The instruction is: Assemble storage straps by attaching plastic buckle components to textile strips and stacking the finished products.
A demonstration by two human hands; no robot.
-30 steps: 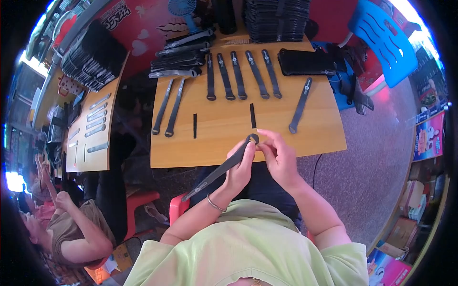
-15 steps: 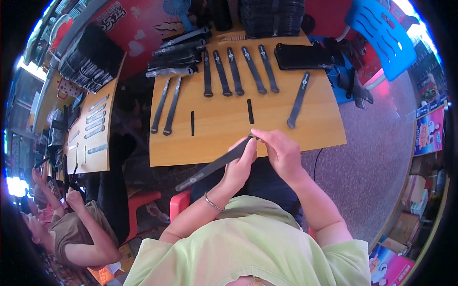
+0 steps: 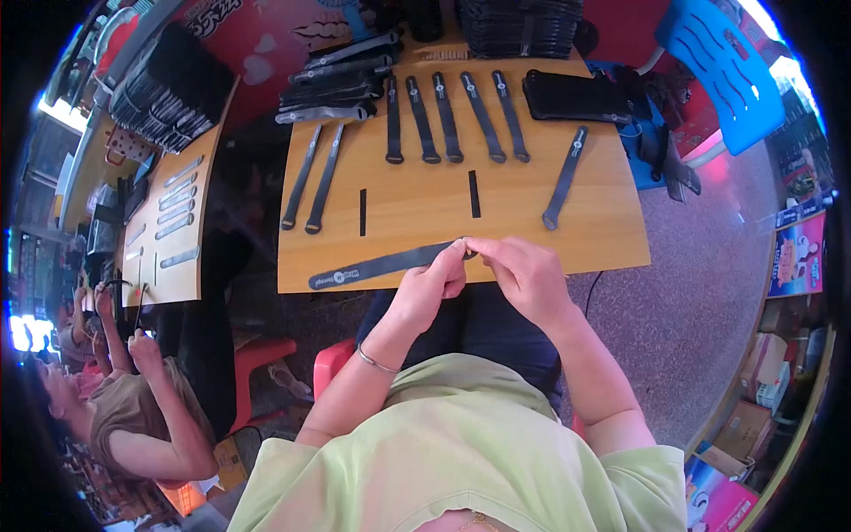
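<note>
A dark grey strap point(image 3: 390, 265) stretches left from my hands over the table's front edge, its rounded, white-printed tip pointing left. My left hand point(image 3: 429, 291) pinches it near its right end. Close against it, my right hand point(image 3: 529, 279) closes its fingertips on the same end, partly hiding the small dark loop there. Beyond my hands, two short black strips point(image 3: 474, 193) lie on the wooden table point(image 3: 417, 197). Farther back several similar straps point(image 3: 450, 120) lie in a row, with two more point(image 3: 325, 180) at the left and one point(image 3: 566, 180) at the right.
Bundled straps point(image 3: 330, 92) are piled at the back left. A tall dark stack point(image 3: 521, 28) and a black pouch point(image 3: 576, 96) stand at the back right, near a blue chair point(image 3: 722, 75). On the left, another person point(image 3: 151, 426) sits by a second table point(image 3: 182, 257) with straps.
The strap has swung from slanting down toward my lap to nearly level across the table's front edge. Both hands still hold its right end, and my left wrist has shifted slightly left.
</note>
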